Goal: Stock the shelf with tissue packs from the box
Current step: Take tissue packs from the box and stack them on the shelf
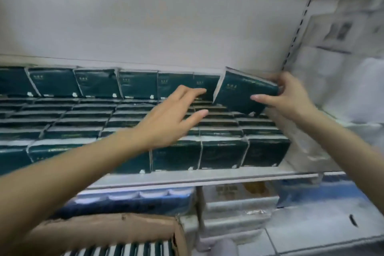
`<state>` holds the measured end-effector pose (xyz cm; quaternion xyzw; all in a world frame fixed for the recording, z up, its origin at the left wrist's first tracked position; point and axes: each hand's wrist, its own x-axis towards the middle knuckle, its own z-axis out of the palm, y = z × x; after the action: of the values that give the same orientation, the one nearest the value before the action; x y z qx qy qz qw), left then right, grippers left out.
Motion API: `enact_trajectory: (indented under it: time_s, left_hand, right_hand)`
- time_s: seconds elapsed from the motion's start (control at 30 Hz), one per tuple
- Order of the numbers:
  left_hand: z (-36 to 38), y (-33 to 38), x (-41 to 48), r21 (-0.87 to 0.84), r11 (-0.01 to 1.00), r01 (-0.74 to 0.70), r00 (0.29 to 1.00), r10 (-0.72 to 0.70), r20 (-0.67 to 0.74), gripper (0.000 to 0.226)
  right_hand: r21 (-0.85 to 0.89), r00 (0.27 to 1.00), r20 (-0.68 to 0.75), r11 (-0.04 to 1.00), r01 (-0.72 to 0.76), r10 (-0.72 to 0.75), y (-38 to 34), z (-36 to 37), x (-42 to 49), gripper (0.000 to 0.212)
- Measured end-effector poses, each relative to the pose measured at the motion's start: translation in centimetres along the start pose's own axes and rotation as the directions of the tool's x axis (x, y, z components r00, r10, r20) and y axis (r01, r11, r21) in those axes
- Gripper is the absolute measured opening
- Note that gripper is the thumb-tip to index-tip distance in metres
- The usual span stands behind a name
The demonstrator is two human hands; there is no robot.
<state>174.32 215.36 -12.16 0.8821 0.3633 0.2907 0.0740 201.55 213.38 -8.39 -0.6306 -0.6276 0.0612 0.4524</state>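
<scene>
A tilted dark green pack [243, 91] is gripped by the right hand [291, 93] at the right end of the shelf's [207, 176] back row. The left hand [174, 114] is held loose, fingers straight, over stacked glossy packs [93, 83]. A cardboard box [104, 226] is seen below.

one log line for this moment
right grip: holds tilted tissue pack | left grip: flat by back row | box: holds packs

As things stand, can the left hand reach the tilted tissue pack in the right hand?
Probably yes: the left hand is open beside the tilted pack, with nothing between them; the right hand grips its far end.
</scene>
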Motion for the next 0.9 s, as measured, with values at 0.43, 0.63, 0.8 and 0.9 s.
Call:
enact_trajectory:
  time_s: [0.43,0.63,0.8,0.9]
  left_hand:
    - [2.2,-9.0,13.4,0.389,0.902,0.188,0.976,-0.129,-0.174,0.047]
    - [4.9,-10.6,15.0,0.331,0.900,0.285,0.945,-0.205,-0.256,0.050]
    - [5.9,-11.2,15.5,0.355,0.891,0.283,0.940,-0.185,-0.285,0.051]
    - [6.2,-10.9,16.0,0.394,0.873,0.288,0.938,-0.174,-0.299,0.049]
  right_hand:
    - [-0.383,0.974,0.148,0.918,-0.103,0.171,11.0,2.0,13.5,0.040]
    - [-0.343,0.977,0.107,0.929,-0.138,0.184,10.8,5.1,15.4,0.058]
    - [-0.248,0.981,-0.076,0.950,-0.190,0.176,10.7,7.5,14.4,0.081]
    - [-0.234,0.974,-0.116,0.948,-0.215,0.192,10.4,7.9,13.9,0.081]
